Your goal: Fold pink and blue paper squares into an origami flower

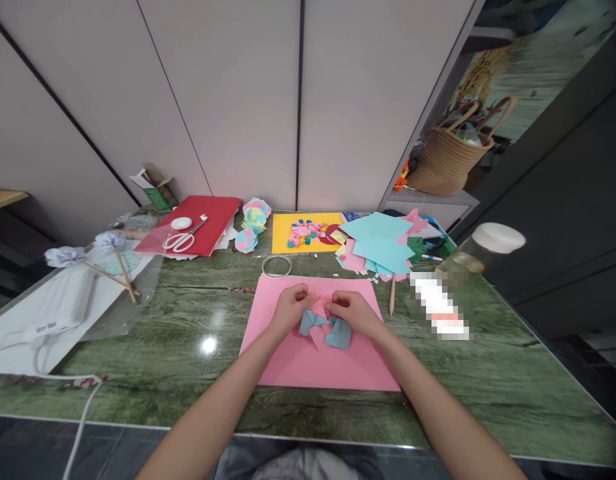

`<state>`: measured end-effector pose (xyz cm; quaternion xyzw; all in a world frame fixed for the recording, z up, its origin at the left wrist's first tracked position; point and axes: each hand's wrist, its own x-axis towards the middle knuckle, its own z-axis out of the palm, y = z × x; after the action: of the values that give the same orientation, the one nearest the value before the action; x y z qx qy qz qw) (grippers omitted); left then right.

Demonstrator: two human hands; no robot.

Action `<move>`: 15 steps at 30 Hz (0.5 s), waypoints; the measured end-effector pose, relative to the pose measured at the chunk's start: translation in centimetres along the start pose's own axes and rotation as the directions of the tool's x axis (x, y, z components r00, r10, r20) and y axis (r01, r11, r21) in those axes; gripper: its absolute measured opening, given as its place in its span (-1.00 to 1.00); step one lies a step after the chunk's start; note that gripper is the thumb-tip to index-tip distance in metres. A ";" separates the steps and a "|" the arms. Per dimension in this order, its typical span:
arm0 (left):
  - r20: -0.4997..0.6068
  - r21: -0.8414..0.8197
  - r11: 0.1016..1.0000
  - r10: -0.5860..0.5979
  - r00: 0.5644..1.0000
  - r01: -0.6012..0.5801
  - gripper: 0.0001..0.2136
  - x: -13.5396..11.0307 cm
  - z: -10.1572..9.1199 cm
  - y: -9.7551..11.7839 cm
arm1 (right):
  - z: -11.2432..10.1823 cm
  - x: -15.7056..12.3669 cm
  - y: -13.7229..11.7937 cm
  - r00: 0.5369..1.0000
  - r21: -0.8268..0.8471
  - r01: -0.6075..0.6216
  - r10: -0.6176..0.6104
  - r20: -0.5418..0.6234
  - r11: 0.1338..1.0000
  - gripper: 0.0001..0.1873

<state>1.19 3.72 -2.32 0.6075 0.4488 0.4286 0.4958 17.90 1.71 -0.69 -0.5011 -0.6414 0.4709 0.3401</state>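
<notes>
Over a pink paper sheet, my left hand and my right hand pinch opposite sides of a pink and blue paper flower. Its pink part sits between my fingertips, and blue petals spread out below toward me. Both hands are closed, with thumbs and forefingers on the paper. Just beyond the sheet's upper left edge lies a metal ring. A wooden stick with a pointed end rests to the right of the sheet.
Scissors lie on a red folder. Folded paper flowers stand beside it. Small coloured balls cover a yellow sheet. Blue paper pieces are piled at back right, near a white-lidded jar. A white cable crosses the left edge.
</notes>
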 end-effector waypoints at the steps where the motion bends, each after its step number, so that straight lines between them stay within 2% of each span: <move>1: -0.006 0.009 1.000 0.006 1.000 -0.006 -0.68 0.0 0.0 0.0 | 0.0 0.0 0.0 1.000 -0.005 -0.001 0.001 0.002 1.000 -0.78; 8: -0.065 0.049 0.998 0.036 0.997 -0.033 -0.70 0.0 0.4 0.1 | 0.3 -0.1 0.1 1.000 -0.046 0.012 -0.012 -0.001 0.999 -0.81; 15: -0.007 0.053 0.998 0.019 1.000 -0.018 -0.68 0.1 0.0 0.3 | -0.1 0.0 0.0 0.998 -0.039 -0.016 0.018 0.058 0.999 -0.76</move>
<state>1.28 3.73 -2.01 0.6231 0.4560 0.4233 0.4739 17.98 1.77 -0.63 -0.4991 -0.6559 0.4755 0.3075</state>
